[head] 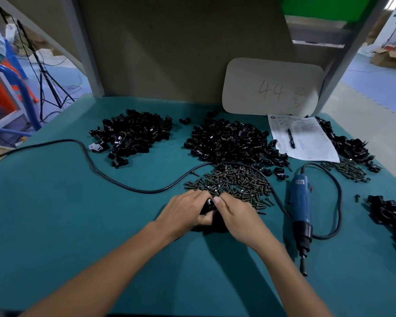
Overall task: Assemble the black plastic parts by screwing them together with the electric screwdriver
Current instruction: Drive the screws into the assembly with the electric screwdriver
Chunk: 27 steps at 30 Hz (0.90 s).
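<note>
left hand (188, 209): fingers (201, 196) curled round a small black part (209, 204), thumb tucked under it
right hand (236, 213): pressed right up against the left one, thumb and fingers pinching the same part from the other side; can't tell if a screw is in there too
part: mostly hidden between the two hands, low over the tabletop (55, 202), about mid-width
screws (233, 179): loose heap just behind the hands, its near edge touching the knuckles
screwdriver (300, 202): blue, lying flat just right of the right hand, bit toward the near edge, nobody holding it
cord (124, 181): comes in over the left edge, snakes across the left half, crosses the screws and loops round the right side of the screwdriver
left pile (133, 136) and middle pile (231, 140): black parts toward the back, a gap between them
edge pile (393, 216): more black parts hard against the right edge, beyond the cord loop
paper (306, 140): back right with a pen (291, 138) on it, just beside the middle pile
open room: bare green shows along the near edge and front left, only the cord cutting through it
</note>
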Tool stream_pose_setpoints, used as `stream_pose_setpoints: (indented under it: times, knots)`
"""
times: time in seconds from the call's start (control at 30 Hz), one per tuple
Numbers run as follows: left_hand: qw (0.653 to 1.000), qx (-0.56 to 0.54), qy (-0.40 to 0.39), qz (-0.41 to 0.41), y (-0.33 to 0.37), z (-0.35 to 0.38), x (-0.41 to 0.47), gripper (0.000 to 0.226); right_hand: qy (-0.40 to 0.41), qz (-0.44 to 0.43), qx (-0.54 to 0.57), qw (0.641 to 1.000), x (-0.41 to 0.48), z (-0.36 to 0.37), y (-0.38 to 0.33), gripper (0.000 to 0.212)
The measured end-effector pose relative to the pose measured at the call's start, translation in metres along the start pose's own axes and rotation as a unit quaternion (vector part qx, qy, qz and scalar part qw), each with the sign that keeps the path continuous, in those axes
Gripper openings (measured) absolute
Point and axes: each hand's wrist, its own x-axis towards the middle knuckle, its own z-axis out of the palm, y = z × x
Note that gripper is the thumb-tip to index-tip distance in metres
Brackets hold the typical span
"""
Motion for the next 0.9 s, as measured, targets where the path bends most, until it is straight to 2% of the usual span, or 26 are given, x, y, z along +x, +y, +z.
stream_pose_setpoints:
  times: [0.1, 0.2, 0.3, 0.33, 0.43, 0.5, 0.57, 0.63, 0.7, 0.77, 0.83, 0.9]
  knots:
    - [1.000, -0.019, 0.004, -0.006, -0.001, 0.002, -0.001, 0.030, 0.017, 0.009, -0.050, 0.999, -0.005, -0.005, 0.000, 0.041]
    - [0.999, -0.036, 0.004, -0.019, -0.005, 0.004, -0.001, 0.038, 0.088, 0.037, -0.052, 0.994, -0.012, -0.032, 0.014, 0.038]
    - [0.999, -0.040, -0.007, -0.037, -0.006, 0.006, 0.000, 0.047, 0.210, 0.130, -0.096, 0.964, -0.027, -0.069, 0.048, 0.042]
    - [0.998, -0.038, -0.010, -0.038, -0.006, 0.006, 0.001, 0.049, 0.233, 0.170, -0.127, 0.949, -0.033, -0.077, 0.061, 0.051]
    - [0.999, -0.036, -0.006, -0.027, -0.004, 0.006, 0.001, 0.051, 0.167, 0.281, -0.131, 0.936, -0.044, -0.086, 0.084, 0.084]
    - [0.999, -0.039, 0.003, -0.025, -0.004, 0.006, 0.001, 0.048, 0.144, 0.308, -0.086, 0.936, -0.043, -0.090, 0.094, 0.086]
    - [0.999, -0.039, 0.014, -0.025, -0.004, 0.007, 0.000, 0.043, 0.155, 0.325, -0.018, 0.933, -0.040, -0.096, 0.103, 0.083]
    - [0.999, -0.041, 0.017, -0.020, -0.004, 0.007, -0.001, 0.040, 0.182, 0.330, 0.166, 0.911, -0.038, -0.098, 0.109, 0.068]
    - [0.999, -0.040, 0.012, -0.014, -0.004, 0.005, 0.001, 0.041, 0.205, 0.318, 0.361, 0.853, -0.037, -0.094, 0.107, 0.042]
    - [0.999, -0.038, 0.008, -0.010, -0.003, 0.004, 0.002, 0.043, 0.227, 0.297, 0.489, 0.788, -0.033, -0.087, 0.096, 0.029]
    - [0.999, -0.037, 0.009, -0.008, -0.003, 0.004, 0.002, 0.043, 0.250, 0.246, 0.592, 0.725, -0.027, -0.079, 0.083, 0.030]
    - [0.999, -0.038, 0.014, -0.007, -0.003, 0.004, 0.000, 0.045, 0.253, 0.190, 0.660, 0.682, -0.019, -0.072, 0.072, 0.039]
